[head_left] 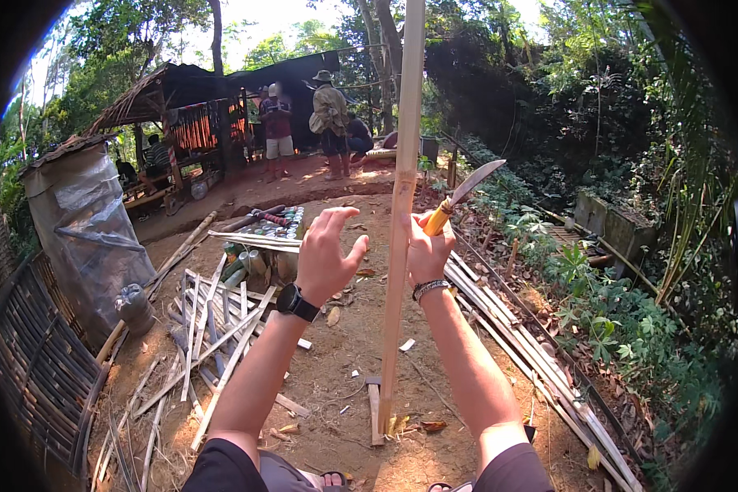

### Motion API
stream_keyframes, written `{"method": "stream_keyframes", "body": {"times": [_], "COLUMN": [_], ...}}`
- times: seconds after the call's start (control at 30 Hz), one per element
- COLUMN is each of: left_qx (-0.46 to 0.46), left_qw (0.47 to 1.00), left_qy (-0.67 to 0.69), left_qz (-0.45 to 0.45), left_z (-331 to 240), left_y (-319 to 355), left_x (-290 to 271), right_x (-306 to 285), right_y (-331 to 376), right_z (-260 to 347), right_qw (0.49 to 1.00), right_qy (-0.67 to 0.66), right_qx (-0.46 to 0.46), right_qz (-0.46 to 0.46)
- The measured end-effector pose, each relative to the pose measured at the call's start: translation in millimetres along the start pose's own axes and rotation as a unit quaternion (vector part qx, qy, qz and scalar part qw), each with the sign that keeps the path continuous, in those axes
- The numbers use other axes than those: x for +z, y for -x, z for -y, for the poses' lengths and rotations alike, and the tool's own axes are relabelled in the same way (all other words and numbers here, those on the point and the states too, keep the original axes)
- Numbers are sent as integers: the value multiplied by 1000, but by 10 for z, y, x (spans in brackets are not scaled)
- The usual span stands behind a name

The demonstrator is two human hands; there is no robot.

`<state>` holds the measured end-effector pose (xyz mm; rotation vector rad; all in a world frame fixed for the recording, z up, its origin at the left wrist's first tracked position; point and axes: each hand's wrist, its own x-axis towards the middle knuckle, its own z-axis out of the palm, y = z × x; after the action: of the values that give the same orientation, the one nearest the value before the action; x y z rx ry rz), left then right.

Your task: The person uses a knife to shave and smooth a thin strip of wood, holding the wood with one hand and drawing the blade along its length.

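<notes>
A long, pale split-bamboo slat stands nearly upright in front of me, its foot on the dirt and its top beyond the upper edge. My right hand, with a bracelet at the wrist, is closed around the yellow handle of a knife. Its curved blade points up and to the right. That hand is against the slat's right side; whether it also grips the slat I cannot tell. To the left of the slat, my left hand is raised, fingers apart, holding nothing. A wooden-handled hammer or hatchet is beside the slat's foot.
Loose bamboo strips are heaped on the left, and longer slats run along the right. Ahead sits a stack of cut bamboo tubes with strips on top. A bamboo panel leans at far left. Several people are near a thatched shelter.
</notes>
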<state>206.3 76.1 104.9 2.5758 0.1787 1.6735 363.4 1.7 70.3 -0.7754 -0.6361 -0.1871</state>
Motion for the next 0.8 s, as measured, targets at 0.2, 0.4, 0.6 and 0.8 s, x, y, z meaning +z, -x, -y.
{"method": "stream_keyframes", "body": {"times": [0.2, 0.4, 0.6, 0.8], "left_qx": [-257, -450, -438, -397], "left_qw": [669, 542, 627, 643], "left_qy": [335, 457, 644, 641], "left_qz": [611, 543, -34, -134], "left_z": [-682, -412, 355, 290], "left_y": [424, 932, 936, 512], "left_x": [418, 797, 1196, 1224], "right_x": [-322, -721, -811, -1103], "right_y": [-169, -196, 35, 422], "right_z": [-249, -477, -776, -1434], "right_qw": [960, 912, 888, 854], "right_qy": [159, 219, 187, 270], "right_qx": [21, 165, 261, 339], "right_qz": [-231, -305, -328, -287]}}
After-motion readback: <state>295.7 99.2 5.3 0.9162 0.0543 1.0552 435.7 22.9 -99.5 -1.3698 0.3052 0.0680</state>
